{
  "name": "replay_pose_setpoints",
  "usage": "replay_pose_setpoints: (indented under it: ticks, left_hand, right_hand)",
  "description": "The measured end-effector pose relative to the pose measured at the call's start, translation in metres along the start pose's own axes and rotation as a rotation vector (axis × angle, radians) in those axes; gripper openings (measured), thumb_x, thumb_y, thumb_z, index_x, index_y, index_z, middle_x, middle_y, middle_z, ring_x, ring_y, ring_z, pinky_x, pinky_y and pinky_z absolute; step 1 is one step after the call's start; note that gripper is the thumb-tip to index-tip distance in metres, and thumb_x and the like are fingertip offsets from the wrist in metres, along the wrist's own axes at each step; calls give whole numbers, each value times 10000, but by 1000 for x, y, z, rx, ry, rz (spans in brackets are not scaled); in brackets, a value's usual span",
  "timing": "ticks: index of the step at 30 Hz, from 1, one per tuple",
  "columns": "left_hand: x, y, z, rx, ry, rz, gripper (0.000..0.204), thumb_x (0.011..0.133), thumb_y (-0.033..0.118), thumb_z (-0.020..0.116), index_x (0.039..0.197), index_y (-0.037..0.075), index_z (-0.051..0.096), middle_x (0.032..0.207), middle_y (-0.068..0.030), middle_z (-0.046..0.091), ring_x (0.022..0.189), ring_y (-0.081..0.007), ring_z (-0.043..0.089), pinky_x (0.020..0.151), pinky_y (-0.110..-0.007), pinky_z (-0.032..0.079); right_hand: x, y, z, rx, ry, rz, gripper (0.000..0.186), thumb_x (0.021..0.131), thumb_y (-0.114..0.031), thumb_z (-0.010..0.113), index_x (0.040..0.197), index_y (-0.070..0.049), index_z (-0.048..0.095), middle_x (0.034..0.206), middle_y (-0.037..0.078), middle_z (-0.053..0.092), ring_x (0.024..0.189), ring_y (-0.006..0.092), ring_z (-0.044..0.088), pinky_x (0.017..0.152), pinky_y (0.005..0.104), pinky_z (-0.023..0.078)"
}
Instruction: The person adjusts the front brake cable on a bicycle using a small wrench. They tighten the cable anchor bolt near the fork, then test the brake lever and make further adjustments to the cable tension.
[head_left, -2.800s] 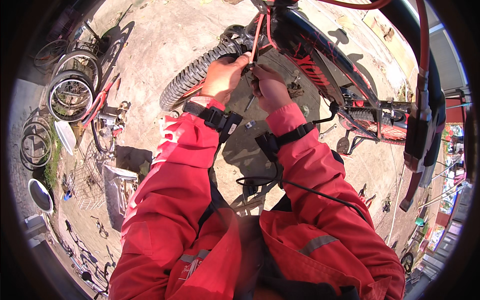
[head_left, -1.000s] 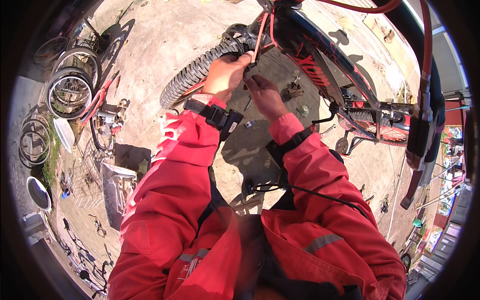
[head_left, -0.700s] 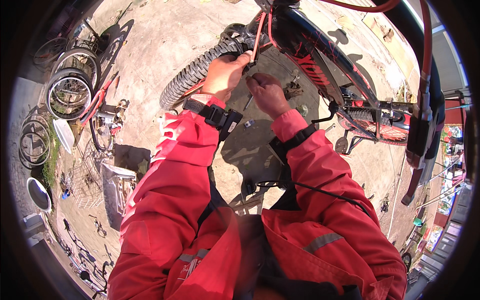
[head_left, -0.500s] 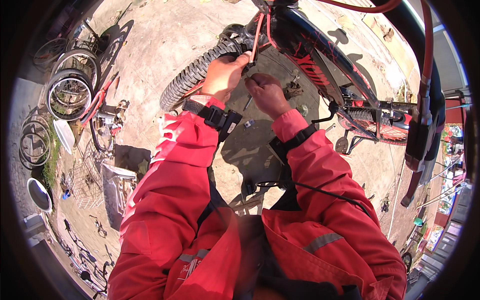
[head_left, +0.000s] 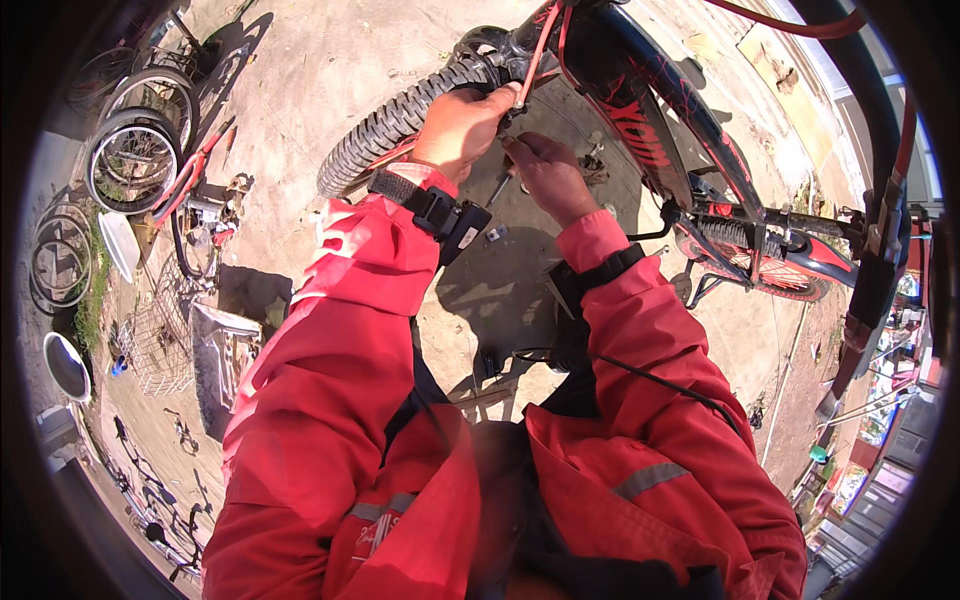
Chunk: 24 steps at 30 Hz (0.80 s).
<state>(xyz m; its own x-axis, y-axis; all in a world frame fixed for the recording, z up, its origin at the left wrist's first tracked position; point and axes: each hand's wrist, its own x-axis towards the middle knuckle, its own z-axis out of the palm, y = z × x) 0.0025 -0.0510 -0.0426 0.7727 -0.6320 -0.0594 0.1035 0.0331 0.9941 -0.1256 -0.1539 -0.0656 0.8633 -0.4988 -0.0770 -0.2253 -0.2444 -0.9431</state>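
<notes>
A black bicycle with red markings (head_left: 640, 125) stands ahead of me, its knobbly front tyre (head_left: 395, 130) slanting to the left. My left hand (head_left: 462, 132) is closed beside the fork, thumb and fingers pinching the lower end of a red cable (head_left: 541, 50). Just to the right and nearer me, my right hand (head_left: 555, 182) is closed, fingertips together right below the cable end. What those fingertips hold is too small and hidden to name. A thin tool-like rod (head_left: 500, 188) shows below the hands; whether it lies on the ground or is held, I cannot tell.
Wheels (head_left: 135, 165) and loose rims (head_left: 60, 260) lie at the left, near a red frame part (head_left: 195, 175) and a wire basket (head_left: 160, 345). A small light-coloured item (head_left: 496, 233) lies on the concrete. The bicycle's crank (head_left: 655, 232) juts out right of my hand.
The view has shifted slightly, and the bicycle sits a little further right. Both hands stay by the cable end; my right hand has turned a little, its fingertips nearer the cable.
</notes>
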Motion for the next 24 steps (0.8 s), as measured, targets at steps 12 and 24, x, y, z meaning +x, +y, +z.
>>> replay_pose_setpoints:
  ticks: [12, 24]
  left_hand:
    - [-11, 24, 5, -93, -60, -257, 364, 989, 335, 680, 1070, -10, 764, 881, -31, 705, 728, -101, 580, 649, -292, 466]
    - [-6, 19, 2, 16, -23, -197, 414, 958, 362, 719, 1024, -46, 738, 901, -77, 718, 764, -154, 635, 729, -307, 490]
  right_hand:
    - [-5, -5, -37, 65, -53, 163, 330, 1004, -348, 608, 966, -38, 715, 666, -34, 540, 583, 57, 504, 530, 246, 365]
    - [-51, -29, -120, -350, -133, 179, 292, 966, -270, 648, 986, 15, 706, 731, 19, 599, 639, 110, 598, 613, 289, 480]
